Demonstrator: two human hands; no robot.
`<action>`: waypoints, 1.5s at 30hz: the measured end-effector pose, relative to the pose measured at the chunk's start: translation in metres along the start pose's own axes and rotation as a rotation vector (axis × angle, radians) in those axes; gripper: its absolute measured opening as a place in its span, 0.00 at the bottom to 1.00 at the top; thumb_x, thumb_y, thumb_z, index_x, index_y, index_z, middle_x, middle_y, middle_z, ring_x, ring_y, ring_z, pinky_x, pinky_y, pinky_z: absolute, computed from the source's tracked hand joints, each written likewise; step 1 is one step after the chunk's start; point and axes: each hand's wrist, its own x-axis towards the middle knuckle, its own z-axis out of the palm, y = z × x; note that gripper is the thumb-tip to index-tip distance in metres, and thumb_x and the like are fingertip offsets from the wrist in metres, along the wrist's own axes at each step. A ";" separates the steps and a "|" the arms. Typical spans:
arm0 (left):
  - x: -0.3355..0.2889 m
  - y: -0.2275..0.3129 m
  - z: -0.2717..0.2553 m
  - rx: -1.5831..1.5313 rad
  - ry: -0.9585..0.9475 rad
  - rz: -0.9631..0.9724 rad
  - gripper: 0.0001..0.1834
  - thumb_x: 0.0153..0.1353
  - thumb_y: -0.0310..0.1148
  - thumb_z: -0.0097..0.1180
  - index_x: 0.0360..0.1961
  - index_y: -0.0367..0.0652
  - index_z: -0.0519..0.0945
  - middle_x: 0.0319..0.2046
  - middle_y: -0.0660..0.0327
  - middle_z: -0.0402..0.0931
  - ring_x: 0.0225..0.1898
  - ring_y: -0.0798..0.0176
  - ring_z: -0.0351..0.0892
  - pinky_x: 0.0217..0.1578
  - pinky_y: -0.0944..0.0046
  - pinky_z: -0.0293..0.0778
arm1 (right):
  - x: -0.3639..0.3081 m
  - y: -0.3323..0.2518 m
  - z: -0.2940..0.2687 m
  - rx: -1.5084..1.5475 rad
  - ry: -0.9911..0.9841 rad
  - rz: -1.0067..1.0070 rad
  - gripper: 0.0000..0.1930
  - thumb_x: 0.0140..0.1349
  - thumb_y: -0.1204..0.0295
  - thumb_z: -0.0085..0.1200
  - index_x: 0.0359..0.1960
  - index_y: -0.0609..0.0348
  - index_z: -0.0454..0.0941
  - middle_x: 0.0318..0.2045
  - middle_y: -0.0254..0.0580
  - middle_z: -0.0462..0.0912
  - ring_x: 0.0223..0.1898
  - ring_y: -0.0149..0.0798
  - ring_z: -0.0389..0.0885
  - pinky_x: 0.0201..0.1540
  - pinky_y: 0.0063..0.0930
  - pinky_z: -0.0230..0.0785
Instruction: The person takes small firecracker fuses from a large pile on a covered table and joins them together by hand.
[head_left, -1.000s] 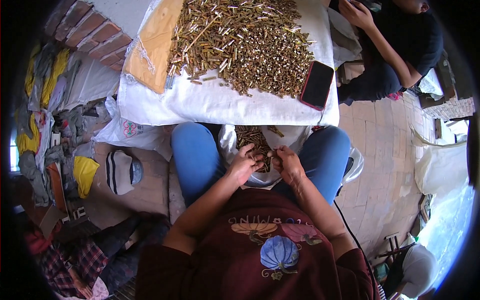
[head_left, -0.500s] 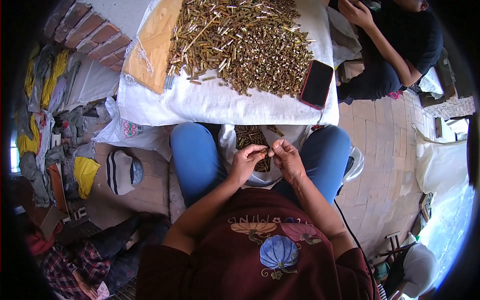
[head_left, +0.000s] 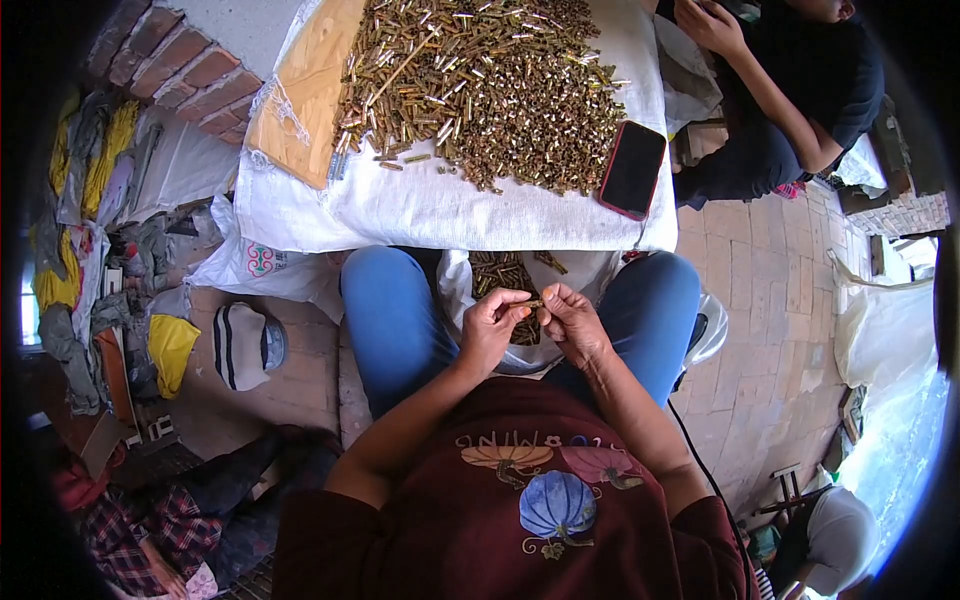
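- Now a small brass-coloured part (head_left: 530,303) is between the two hands, above the open white sack (head_left: 455,285); its exact shape is too small to tell.
- The left hand (head_left: 488,328) has its fingers (head_left: 508,296) bent, thumb and forefinger pinching one end of the part; a second ago they were loosely spread and apart from the other hand.
- The right hand (head_left: 572,322) meets it, fingers (head_left: 552,297) pinched at the other end. Half a second ago the hands had already come together, but the part between them showed less clearly.
- Below and beyond the hands, brass pieces (head_left: 497,268) lie in the sack, between the blue jeans (head_left: 393,305).
- On the tabletop (head_left: 450,222), covered in white cloth, the large brass heap (head_left: 540,95) looks unchanged, a thin stick (head_left: 403,66) lying across it.
- The dark phone (head_left: 633,170) stays just beside the heap's right edge, the wooden board (head_left: 308,95) at its left.
- At the upper right, a co-worker (head_left: 825,110) sits with hands raised, much as before.
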 end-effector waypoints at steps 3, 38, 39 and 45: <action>-0.001 0.004 0.000 -0.081 -0.028 -0.074 0.06 0.53 0.22 0.51 0.34 0.35 0.74 0.27 0.62 0.75 0.28 0.74 0.73 0.30 0.76 0.70 | 0.000 0.001 -0.003 -0.002 -0.016 -0.015 0.06 0.59 0.66 0.47 0.28 0.52 0.70 0.15 0.29 0.70 0.12 0.19 0.56 0.14 0.12 0.44; 0.218 0.043 -0.080 1.122 0.376 0.279 0.28 0.46 0.38 0.56 0.47 0.40 0.62 0.47 0.50 0.58 0.51 0.50 0.56 0.50 0.55 0.55 | 0.023 0.024 -0.019 0.271 0.288 0.145 0.06 0.62 0.68 0.36 0.32 0.54 0.64 0.26 0.37 0.70 0.23 0.30 0.64 0.25 0.22 0.60; 0.225 0.043 -0.081 1.267 0.358 0.293 0.28 0.46 0.40 0.56 0.47 0.41 0.62 0.47 0.51 0.58 0.51 0.50 0.55 0.51 0.54 0.54 | 0.024 0.024 -0.020 0.257 0.285 0.151 0.06 0.62 0.68 0.36 0.32 0.54 0.64 0.26 0.37 0.70 0.23 0.30 0.64 0.25 0.22 0.60; 0.238 0.034 -0.084 1.387 0.226 0.208 0.24 0.49 0.48 0.51 0.42 0.43 0.65 0.42 0.53 0.60 0.46 0.52 0.58 0.47 0.51 0.56 | 0.027 0.015 -0.012 0.222 0.278 0.156 0.06 0.62 0.67 0.37 0.29 0.52 0.63 0.24 0.35 0.70 0.22 0.29 0.63 0.25 0.21 0.57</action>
